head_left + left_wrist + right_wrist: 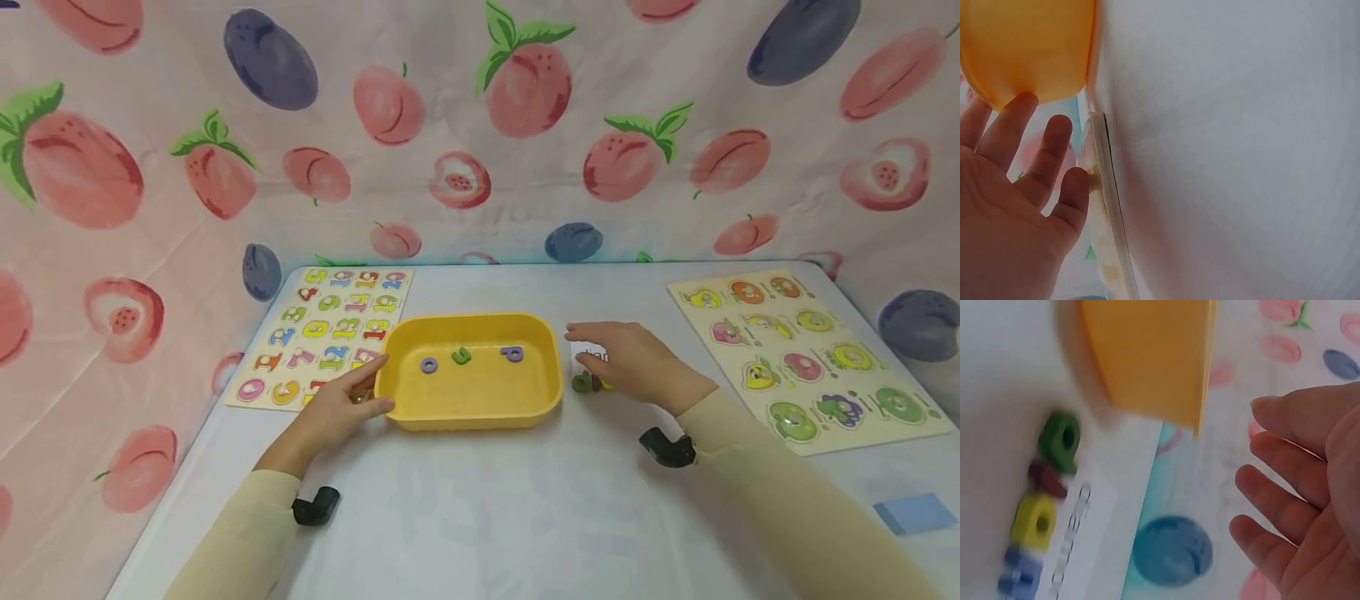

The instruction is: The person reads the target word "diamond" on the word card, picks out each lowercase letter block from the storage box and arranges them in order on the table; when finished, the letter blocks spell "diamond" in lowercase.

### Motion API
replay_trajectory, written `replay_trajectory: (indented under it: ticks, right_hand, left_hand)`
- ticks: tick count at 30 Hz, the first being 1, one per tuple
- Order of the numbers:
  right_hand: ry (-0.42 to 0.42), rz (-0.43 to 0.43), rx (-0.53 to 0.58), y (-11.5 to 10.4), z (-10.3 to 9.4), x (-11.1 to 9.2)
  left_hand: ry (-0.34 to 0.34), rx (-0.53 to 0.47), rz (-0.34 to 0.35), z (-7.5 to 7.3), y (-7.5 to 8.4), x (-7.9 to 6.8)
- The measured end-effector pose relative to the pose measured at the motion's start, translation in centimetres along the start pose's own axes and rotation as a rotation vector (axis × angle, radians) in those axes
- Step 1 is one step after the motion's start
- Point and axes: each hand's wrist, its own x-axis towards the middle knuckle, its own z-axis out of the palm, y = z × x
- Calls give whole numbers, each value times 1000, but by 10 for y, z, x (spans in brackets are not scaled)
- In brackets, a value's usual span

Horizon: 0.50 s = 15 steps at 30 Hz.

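A yellow tray (pixel 468 417) holds three letter pieces: a purple ring-shaped one (pixel 429 365), a green curved one (pixel 461 357) and a purple one (pixel 512 354). My left hand (pixel 337 410) is at the tray's left end, its spread fingertips touching the wall. To the right of the tray, my right hand (pixel 633 362) hovers over a printed word card (pixel 1082 534), fingers extended and nothing in them. Along the card's lettering lie a green letter (pixel 1060 440), a dark red letter (pixel 1047 478), a yellow letter (pixel 1034 520) and a blue letter (pixel 1020 572).
A number puzzle board (pixel 296 333) lies at the left, partly behind my left hand. At the right is a fruit puzzle board (pixel 806 358), with a light blue block (pixel 915 512) nearer the front. A fruit-print cloth (pixel 465 125) hangs behind the white table.
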Motion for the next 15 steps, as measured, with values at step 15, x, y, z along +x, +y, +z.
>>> replay_trajectory:
  ticks: [15]
  right_hand:
    - [-153, -128, 98, -62, 53, 49]
  left_hand:
    - [9, -27, -4, 1, -2, 1]
